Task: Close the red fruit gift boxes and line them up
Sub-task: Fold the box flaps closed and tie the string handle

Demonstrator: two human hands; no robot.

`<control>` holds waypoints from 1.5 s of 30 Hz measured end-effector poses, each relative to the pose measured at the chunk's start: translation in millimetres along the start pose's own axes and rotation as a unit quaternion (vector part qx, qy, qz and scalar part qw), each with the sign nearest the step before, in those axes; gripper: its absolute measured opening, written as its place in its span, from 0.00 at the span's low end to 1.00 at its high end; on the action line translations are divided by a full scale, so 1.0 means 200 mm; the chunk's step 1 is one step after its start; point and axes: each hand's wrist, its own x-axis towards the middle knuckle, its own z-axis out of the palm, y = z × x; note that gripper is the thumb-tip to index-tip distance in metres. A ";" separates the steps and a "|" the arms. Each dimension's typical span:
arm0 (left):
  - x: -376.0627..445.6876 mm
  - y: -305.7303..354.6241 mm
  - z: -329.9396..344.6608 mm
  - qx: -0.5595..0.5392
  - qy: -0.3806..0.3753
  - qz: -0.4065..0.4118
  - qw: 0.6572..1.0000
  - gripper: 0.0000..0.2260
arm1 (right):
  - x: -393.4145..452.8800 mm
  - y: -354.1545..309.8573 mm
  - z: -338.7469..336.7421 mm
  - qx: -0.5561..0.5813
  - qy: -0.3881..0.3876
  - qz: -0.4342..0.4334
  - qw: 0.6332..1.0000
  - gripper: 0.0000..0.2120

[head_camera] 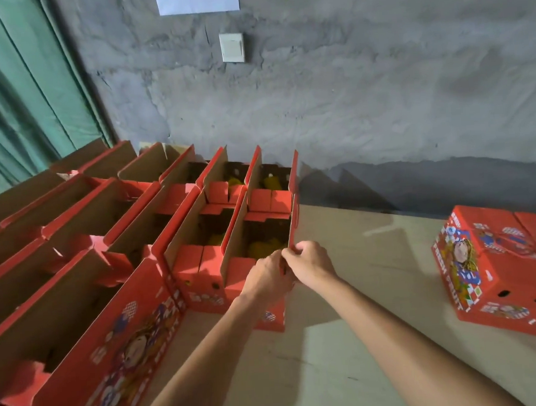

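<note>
Red cardboard fills the left side: open gift boxes (84, 245) stand packed edge to edge in rows, their flaps raised and their brown insides showing. Behind them hangs a green curtain (18, 92).

At the right end of these rows sits the open box (259, 234) being worked on, with yellow fruit (263, 247) visible in its bottom. Its long right flap (293, 207) stands upright along the outer edge.

Both hands meet at the near right corner of this box. The left hand (266, 276) reaches in from below, fingers curled over the near end of the box beside the flap's lower corner; exactly what it pinches is hidden behind the knuckles. Touching it on the right, the right hand (311, 263) has fingers curled round the near end of the upright flap, gripping its edge. The box body thus lies ahead of and to the left of both grips, the flap rising away from the right hand toward the wall.

Further right, across bare pale floor (375, 290), a closed box (503, 267) printed with "FRESH FRUIT" lies well apart from the rows, turned at an angle. Grey concrete wall (348, 103) runs behind everything, carrying a white switch (232, 47).
</note>
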 end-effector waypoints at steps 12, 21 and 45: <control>-0.26 0.06 0.11 0.006 -0.002 0.091 0.996 0.13 | -0.31 0.09 -0.16 -0.022 0.008 0.045 0.999 0.13; -0.94 0.28 0.22 -0.032 -0.040 0.235 0.971 0.09 | -0.99 0.46 -0.40 0.062 0.008 0.113 0.992 0.38; -2.12 -0.03 0.12 -0.262 -0.037 0.023 0.964 0.09 | -2.14 1.11 -0.55 0.018 -0.021 0.122 0.992 0.17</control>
